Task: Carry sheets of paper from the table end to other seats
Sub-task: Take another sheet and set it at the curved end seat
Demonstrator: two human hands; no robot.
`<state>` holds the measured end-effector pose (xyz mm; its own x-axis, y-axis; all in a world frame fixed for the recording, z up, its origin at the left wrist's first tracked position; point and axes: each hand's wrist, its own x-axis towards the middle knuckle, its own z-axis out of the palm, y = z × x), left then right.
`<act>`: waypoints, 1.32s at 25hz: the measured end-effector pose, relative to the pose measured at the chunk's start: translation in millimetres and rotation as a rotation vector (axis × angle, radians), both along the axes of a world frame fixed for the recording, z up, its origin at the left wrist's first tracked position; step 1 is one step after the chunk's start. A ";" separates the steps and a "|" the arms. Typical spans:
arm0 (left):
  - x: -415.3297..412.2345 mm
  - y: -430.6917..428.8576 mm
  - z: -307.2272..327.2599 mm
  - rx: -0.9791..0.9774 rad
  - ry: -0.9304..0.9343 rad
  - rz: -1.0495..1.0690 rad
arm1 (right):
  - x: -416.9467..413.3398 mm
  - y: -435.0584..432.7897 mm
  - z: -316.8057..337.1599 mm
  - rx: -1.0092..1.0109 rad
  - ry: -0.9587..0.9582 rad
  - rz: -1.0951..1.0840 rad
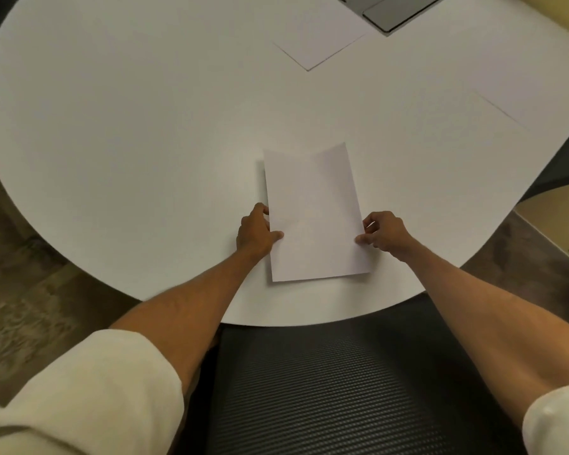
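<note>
paper (314,211) at near table (128,126) end, far edge lifted | left hand (255,231), right hand (383,233) pinch its sides | step: likely pickup | next: lift clear, carry to empty seat; two sheets (322,37) already out

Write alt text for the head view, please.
Both hands, left hand and right hand, pinch the side edges of a paper sheet at the near end of a white table. Two more sheets lie farther along it.
</note>
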<state>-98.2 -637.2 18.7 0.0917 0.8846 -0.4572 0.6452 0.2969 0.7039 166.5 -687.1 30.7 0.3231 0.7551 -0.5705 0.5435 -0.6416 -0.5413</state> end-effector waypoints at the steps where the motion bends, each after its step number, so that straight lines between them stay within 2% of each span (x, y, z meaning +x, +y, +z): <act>1: 0.5 -0.8 -1.5 -0.002 0.043 -0.029 | 0.2 -0.1 -4.4 0.001 -0.028 0.023; 5: 4.0 0.1 -5.8 0.007 0.191 -0.122 | 3.9 -0.2 -16.5 0.010 -0.155 0.086; 10: 5.0 -0.3 -10.7 0.022 0.294 -0.196 | 2.0 0.3 -23.7 0.007 -0.196 0.144; 15: 0.5 -3.3 -17.0 0.066 0.306 -0.277 | -0.3 -0.4 -25.9 -0.011 -0.296 0.198; 21: -1.5 -3.1 -22.1 0.054 0.321 -0.309 | -0.7 2.3 -26.1 -0.046 -0.368 0.384; 33: -1.9 -3.5 -23.5 0.055 0.327 -0.310 | 2.7 1.5 -40.8 -0.023 -0.395 0.411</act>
